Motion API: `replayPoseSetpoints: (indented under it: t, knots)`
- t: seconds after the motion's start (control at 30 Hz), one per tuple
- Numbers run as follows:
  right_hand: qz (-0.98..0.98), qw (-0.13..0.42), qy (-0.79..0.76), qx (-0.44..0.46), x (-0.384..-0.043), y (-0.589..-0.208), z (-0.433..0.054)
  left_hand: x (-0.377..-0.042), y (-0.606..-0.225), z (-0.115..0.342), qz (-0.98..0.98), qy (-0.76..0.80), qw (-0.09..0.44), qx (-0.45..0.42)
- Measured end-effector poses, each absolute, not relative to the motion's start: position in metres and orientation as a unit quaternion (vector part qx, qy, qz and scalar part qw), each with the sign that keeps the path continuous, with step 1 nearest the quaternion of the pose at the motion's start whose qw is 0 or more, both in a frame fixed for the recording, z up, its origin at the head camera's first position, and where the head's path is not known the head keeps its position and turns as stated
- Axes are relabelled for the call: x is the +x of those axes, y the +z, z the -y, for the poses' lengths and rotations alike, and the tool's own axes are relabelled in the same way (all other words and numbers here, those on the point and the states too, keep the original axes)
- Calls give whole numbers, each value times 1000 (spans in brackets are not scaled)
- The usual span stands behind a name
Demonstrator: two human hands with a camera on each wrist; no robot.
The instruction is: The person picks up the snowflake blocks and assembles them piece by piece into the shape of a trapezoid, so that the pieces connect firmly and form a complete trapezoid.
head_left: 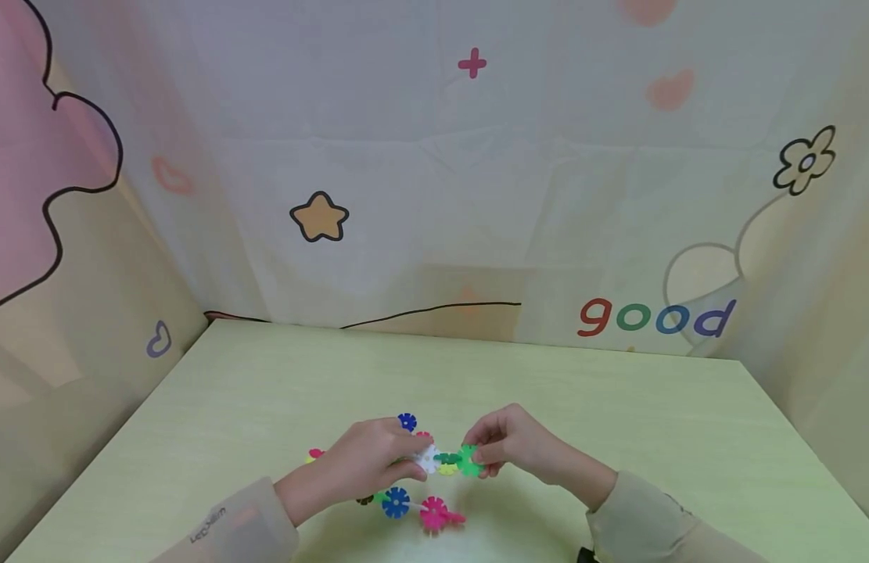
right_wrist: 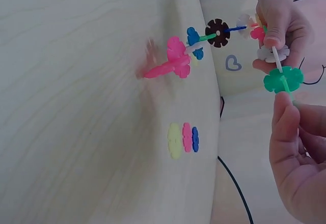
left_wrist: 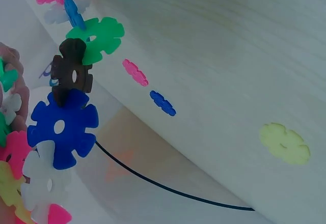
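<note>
A chain of slotted plastic snowflake discs hangs between and below both hands. My left hand pinches the chain near a white disc. A dark green disc is joined to that white disc. Beyond it, my right hand pinches a light green disc, seen edge-on in the right wrist view and touching the dark green one. Further along the chain are a brown disc, a blue disc and a pink disc. Part of the chain is hidden behind my left hand.
On the pale table lie three loose discs: yellow, pink and blue, beyond the hands. A printed cloth encloses the table's back and sides.
</note>
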State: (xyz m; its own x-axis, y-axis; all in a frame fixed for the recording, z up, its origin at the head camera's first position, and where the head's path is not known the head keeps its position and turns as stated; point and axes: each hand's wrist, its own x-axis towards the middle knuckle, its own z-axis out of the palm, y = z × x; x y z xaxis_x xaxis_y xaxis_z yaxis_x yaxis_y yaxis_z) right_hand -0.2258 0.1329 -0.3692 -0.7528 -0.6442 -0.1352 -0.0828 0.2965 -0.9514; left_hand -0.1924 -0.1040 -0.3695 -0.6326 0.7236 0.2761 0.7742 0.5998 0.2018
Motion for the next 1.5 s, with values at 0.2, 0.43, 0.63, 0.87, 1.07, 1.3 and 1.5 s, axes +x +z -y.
replayPoseSetpoints:
  t: [0.2,0.43,0.63,0.87,1.07,1.3,1.5]
  knots:
    - [-755,270,-551,-233,-226,-371,-135,-191,-369,101,893,-148,69,-420]
    - [-756,274,-547,-233,-225,-372,-133,-190,-371,99,895,-137,77,-418]
    - [-752,282,-555,-214,-224,-374,-133,-190,-373,99,895,-138,78,-417]
    - [-751,294,-561,-188,-223,-375,-132,-190,-372,99,917,-133,14,-375]
    - [-753,296,-561,-176,-225,-377,-131,-192,-376,97,921,-122,10,-369]
    - [-743,303,-568,-182,-224,-377,-132,-194,-380,93,904,-123,24,-408]
    - [-750,287,-560,-203,-232,-378,-136,-193,-375,99,903,-127,31,-410]
